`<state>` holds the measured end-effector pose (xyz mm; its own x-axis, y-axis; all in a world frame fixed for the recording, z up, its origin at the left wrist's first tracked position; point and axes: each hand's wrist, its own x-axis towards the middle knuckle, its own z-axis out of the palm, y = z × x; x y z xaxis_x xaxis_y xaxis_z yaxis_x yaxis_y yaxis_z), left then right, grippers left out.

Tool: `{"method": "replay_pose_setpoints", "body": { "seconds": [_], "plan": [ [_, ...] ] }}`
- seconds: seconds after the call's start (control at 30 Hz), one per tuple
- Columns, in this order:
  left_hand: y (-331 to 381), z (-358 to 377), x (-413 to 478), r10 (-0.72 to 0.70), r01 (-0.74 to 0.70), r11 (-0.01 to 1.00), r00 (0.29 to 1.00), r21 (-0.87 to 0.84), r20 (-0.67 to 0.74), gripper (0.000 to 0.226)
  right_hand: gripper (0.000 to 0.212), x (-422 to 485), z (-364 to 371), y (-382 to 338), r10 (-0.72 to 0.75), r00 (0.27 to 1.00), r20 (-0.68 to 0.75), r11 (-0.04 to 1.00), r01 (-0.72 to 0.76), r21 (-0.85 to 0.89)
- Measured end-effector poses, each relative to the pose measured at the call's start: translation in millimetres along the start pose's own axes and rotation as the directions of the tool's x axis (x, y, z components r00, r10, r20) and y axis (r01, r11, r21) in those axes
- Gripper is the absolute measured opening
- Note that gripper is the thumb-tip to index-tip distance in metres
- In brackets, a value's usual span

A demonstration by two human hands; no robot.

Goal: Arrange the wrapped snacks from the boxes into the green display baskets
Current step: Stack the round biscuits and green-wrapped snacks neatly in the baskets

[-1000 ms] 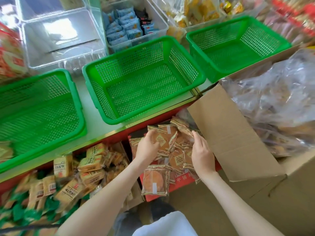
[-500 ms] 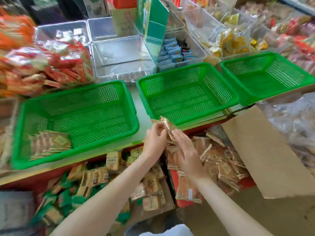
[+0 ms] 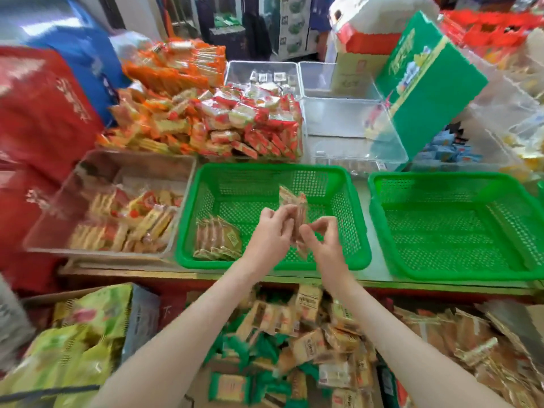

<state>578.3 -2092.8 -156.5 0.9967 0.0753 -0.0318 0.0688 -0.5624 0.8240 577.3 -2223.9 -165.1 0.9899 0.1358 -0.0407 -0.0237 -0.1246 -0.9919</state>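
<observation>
A small stack of brown wrapped snacks (image 3: 295,210) is held upright over the middle of a green display basket (image 3: 350,201). My left hand (image 3: 272,234) grips the stack from the left. My right hand (image 3: 322,244) pinches its lower right edge. A row of the same wrapped snacks (image 3: 217,241) stands in the basket's front left corner. A second green basket (image 3: 379,207) sits to the right with nothing in it. Below the counter lie boxes of loose wrapped snacks (image 3: 309,346).
A clear bin (image 3: 59,219) of yellow and red packets stands left of the basket. Behind are piled red and orange packets (image 3: 235,125), clear bins (image 3: 347,134) and a tilted green carton (image 3: 424,83). Yellow-green bags (image 3: 73,343) lie at the lower left.
Both hands lifted the snack stack from the box below the counter and carried it up and left over the green basket. The camera view swung left.
</observation>
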Motion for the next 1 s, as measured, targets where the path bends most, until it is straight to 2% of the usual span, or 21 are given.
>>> {"method": "replay_pose_setpoints", "body": {
  "seconds": [0.1,0.23,0.33,0.47,0.6,0.7,0.77,0.9,1.0],
  "plan": [
    [-25,-12,12,-0.060,0.059,0.998,0.998,0.017,0.024,0.035,0.037,32,36,8,0.143,0.989,-0.036,0.989,-0.141,0.053],
    [-55,-21,29,-0.154,0.151,0.986,0.987,0.074,0.042,0.039,0.062,68,62,32,0.302,0.948,0.101,0.952,-0.305,0.022],
    [-78,-30,35,-0.204,0.195,0.974,0.976,0.115,0.076,0.042,0.056,86,79,54,0.387,0.891,0.239,0.917,-0.398,0.000],
    [-110,-38,36,-0.313,0.270,0.935,0.933,0.228,0.179,0.049,0.046,89,107,67,0.485,0.814,0.320,0.871,-0.484,-0.088],
    [-132,-44,34,-0.391,0.253,0.881,0.863,0.399,0.318,0.062,0.056,90,126,67,0.556,0.732,0.394,0.831,-0.489,-0.265],
    [-139,-49,34,-0.381,0.222,0.862,0.878,0.456,0.292,0.067,0.063,92,130,65,0.635,0.653,0.413,0.772,-0.532,-0.346],
    [-139,-49,34,-0.358,0.224,0.863,0.903,0.453,0.236,0.068,0.066,93,131,66,0.665,0.627,0.405,0.747,-0.561,-0.358],
    [-140,-51,38,-0.299,0.212,0.860,0.946,0.464,0.121,0.064,0.066,92,135,64,0.642,0.663,0.385,0.762,-0.607,-0.226],
    [-143,-56,39,-0.222,0.147,0.794,0.973,0.590,0.056,0.055,0.068,89,139,66,0.616,0.687,0.385,0.781,-0.594,-0.190]
  ]
}}
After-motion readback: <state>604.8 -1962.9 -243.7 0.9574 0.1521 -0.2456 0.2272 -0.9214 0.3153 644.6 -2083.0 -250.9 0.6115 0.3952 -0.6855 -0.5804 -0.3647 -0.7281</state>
